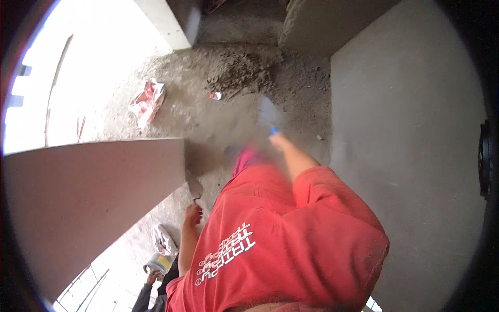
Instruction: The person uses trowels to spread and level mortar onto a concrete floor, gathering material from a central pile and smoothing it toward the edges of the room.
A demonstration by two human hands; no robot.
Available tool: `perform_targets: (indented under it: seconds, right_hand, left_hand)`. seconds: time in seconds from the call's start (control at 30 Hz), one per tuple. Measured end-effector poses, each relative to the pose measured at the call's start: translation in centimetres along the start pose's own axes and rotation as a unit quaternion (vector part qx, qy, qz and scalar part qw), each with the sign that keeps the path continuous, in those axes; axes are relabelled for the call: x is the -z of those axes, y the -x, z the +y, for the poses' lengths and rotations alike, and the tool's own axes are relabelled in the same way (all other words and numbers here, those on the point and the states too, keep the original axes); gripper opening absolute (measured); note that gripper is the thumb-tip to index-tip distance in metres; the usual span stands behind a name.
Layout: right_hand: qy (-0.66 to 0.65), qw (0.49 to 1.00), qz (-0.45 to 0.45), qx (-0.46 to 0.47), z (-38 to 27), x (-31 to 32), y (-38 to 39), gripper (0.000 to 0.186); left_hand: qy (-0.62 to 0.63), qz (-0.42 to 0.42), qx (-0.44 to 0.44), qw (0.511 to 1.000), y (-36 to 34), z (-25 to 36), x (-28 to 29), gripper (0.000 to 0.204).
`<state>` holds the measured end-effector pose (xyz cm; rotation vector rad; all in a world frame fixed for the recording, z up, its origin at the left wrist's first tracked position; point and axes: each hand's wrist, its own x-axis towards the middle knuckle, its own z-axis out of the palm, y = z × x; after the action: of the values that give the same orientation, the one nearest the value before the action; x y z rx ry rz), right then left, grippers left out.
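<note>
The plastering trowel [268,113] is out in front of the body, its flat grey blade held up over the dusty floor [218,119], just left of the plastered wall [416,130]. The right hand [279,139] is wrapped tightly round its blue handle; both are blurred. The left hand [193,214] grips a smaller trowel [194,186] that touches the outer corner of the smooth grey wall [88,197] on the left.

To finish that corner well, my judgement is that the small blade should lie flat along the edge and move in one steady stroke, with the big trowel kept level so that nothing slips off it.

A heap of loose mortar [241,75] lies on the floor ahead, with a crumpled red and white bag [148,101] to its left. Lower left, another person's hand [152,276] holds a bucket [158,262]; what is in it cannot be made out.
</note>
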<state>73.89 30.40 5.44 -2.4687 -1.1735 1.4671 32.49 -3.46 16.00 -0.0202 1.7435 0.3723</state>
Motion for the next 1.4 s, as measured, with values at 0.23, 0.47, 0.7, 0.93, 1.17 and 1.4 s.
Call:
perform_targets:
  seconds: [0.23,0.47,0.7,0.93,1.17,1.4]
  right_hand:
    - [0.19,0.96,-0.05,0.2,-24.6,-4.6,10.7,0.034]
    - [0.077,0.994,-0.078,-0.003,-6.3,-8.6,8.6,0.032]
    - [-0.016,0.952,-0.04,-0.304,15.7,-10.0,23.1,0.024]
    - [-0.057,0.943,-0.043,-0.326,20.3,-15.5,31.9,0.024]
    - [0.005,0.963,-0.06,-0.262,16.9,-15.1,29.6,0.025]
    - [-0.252,0.931,0.034,-0.263,16.5,-12.4,28.9,0.019]
  left_hand:
    - [0.079,-0.01,0.034,0.996,-2.8,3.5,11.6,0.015]
    - [-0.12,-0.104,-0.121,0.98,-8.6,10.3,17.5,0.018]
    - [-0.122,-0.078,-0.035,0.989,-11.8,17.6,20.3,0.017]
    - [-0.116,-0.159,-0.039,0.98,-13.6,21.2,18.8,0.015]
    - [-0.111,-0.142,0.05,0.982,-17.4,22.3,13.7,0.007]
    - [-0.404,-0.085,-0.045,0.91,-16.5,26.7,9.2,0.02]
